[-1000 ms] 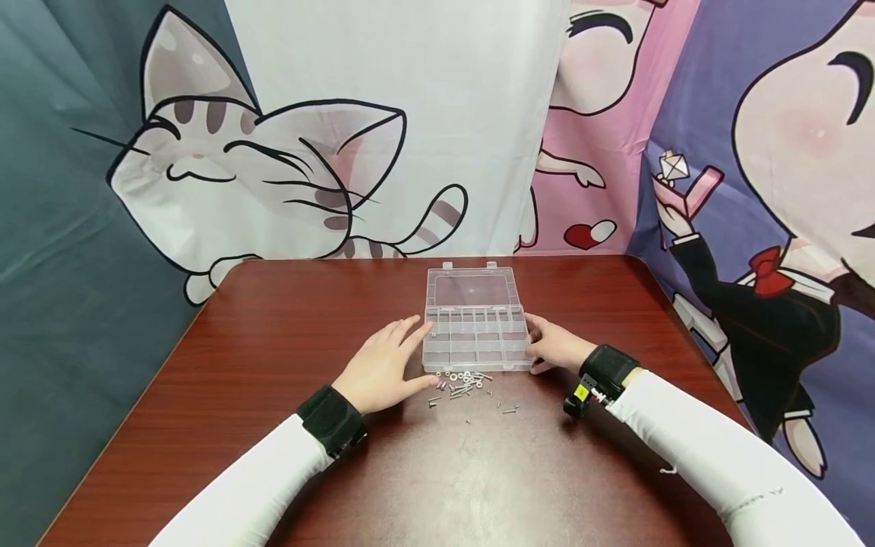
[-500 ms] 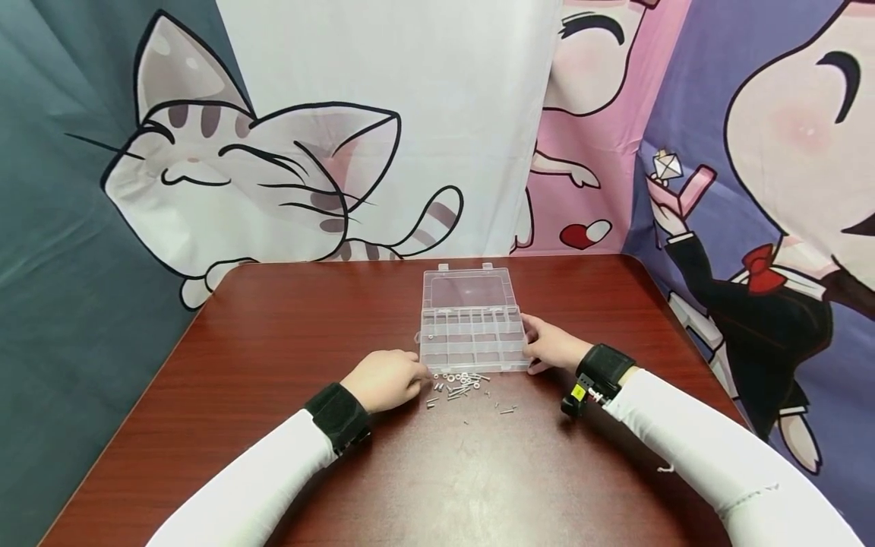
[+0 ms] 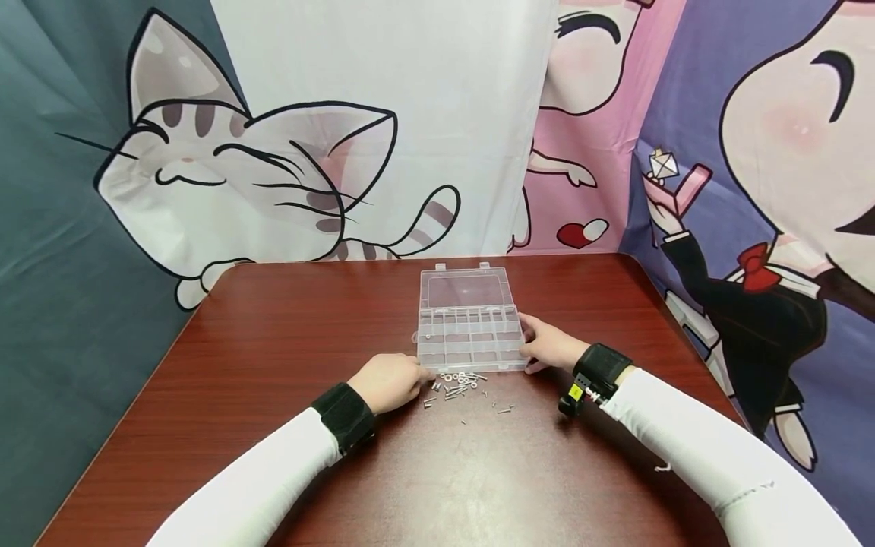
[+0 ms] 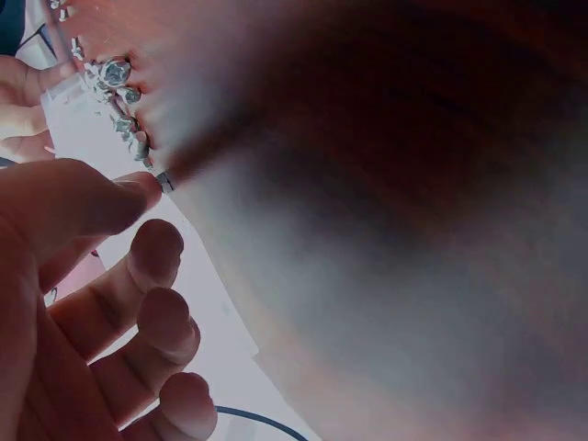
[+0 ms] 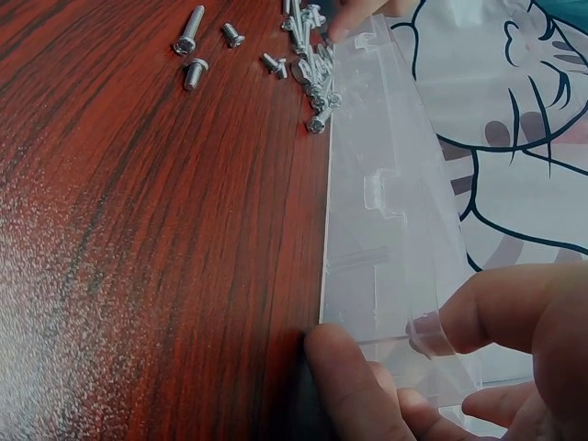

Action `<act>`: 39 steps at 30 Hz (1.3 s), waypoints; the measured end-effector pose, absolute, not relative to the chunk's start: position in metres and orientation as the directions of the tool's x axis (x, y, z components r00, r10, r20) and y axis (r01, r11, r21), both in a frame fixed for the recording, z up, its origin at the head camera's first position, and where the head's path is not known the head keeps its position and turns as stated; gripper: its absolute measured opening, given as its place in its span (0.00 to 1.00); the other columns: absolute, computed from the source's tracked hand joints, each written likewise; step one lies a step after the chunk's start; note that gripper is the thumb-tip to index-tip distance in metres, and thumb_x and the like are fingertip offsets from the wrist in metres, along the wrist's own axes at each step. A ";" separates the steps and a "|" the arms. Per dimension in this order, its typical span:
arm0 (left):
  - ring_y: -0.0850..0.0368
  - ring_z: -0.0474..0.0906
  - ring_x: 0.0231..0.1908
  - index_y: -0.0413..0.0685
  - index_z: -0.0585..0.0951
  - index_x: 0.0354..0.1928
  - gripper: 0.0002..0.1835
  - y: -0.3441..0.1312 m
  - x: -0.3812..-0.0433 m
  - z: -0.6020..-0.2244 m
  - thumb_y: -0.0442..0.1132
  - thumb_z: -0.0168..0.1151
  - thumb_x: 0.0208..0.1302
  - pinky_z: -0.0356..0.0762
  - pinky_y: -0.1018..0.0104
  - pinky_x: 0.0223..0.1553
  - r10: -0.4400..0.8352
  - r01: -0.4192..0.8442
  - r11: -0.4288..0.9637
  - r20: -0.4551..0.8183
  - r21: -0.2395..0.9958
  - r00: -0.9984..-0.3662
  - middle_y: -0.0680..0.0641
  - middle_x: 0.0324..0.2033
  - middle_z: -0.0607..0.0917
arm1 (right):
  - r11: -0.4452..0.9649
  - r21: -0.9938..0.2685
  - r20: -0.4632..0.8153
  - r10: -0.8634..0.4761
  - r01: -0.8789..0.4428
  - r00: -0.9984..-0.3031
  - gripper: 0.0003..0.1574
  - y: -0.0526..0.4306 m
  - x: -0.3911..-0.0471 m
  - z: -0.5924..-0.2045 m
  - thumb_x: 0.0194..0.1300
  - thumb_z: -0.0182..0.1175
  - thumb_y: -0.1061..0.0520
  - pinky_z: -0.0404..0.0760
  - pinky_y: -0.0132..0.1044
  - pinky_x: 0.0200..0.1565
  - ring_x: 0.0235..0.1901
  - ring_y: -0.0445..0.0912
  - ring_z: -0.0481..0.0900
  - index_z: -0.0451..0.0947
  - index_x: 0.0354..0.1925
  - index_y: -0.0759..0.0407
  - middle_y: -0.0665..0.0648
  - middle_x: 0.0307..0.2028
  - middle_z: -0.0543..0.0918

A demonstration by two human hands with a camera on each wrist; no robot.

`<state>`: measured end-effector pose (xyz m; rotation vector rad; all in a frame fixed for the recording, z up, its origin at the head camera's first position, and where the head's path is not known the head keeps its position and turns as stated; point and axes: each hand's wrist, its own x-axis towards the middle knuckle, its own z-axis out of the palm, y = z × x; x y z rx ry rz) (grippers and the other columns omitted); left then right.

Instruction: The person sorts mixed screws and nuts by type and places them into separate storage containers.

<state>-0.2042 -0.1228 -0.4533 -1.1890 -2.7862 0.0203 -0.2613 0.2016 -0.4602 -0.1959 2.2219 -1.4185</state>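
A clear plastic compartment box point(image 3: 472, 365) lies on the table with its lid point(image 3: 466, 289) folded back. My right hand point(image 3: 552, 346) grips the box's right end; in the right wrist view the thumb point(image 5: 344, 377) is at the lower front edge and a forefinger hooks over the rim. My left hand point(image 3: 388, 382) is at the box's front left corner. Its thumb and forefinger pinch a small metal fastener point(image 4: 165, 182), its exact kind partly hidden. Screws, nuts and washers point(image 3: 459, 389) lie in a pile along the front of the box.
Several loose screws point(image 5: 193, 72) lie scattered nearer the person on the brown table point(image 3: 307, 304). A small ring-shaped piece point(image 3: 428, 336) sits in a left compartment. Behind the table hangs a printed cloth point(image 3: 294, 45).
My left hand has come down from beside the box to the pile's left edge, its spread fingers drawing together. The right hand keeps its hold on the box.
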 end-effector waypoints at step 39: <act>0.58 0.78 0.21 0.61 0.76 0.17 0.13 -0.119 -0.212 -0.452 0.41 0.70 0.53 0.74 0.58 0.22 0.730 0.717 0.683 0.138 -0.138 -0.669 0.58 0.18 0.80 | 0.438 -0.891 -0.302 -0.377 0.119 -0.876 0.54 0.199 -0.258 -0.460 0.60 0.52 0.71 0.85 0.44 0.33 0.32 0.50 0.77 0.37 0.78 0.62 0.71 0.49 0.69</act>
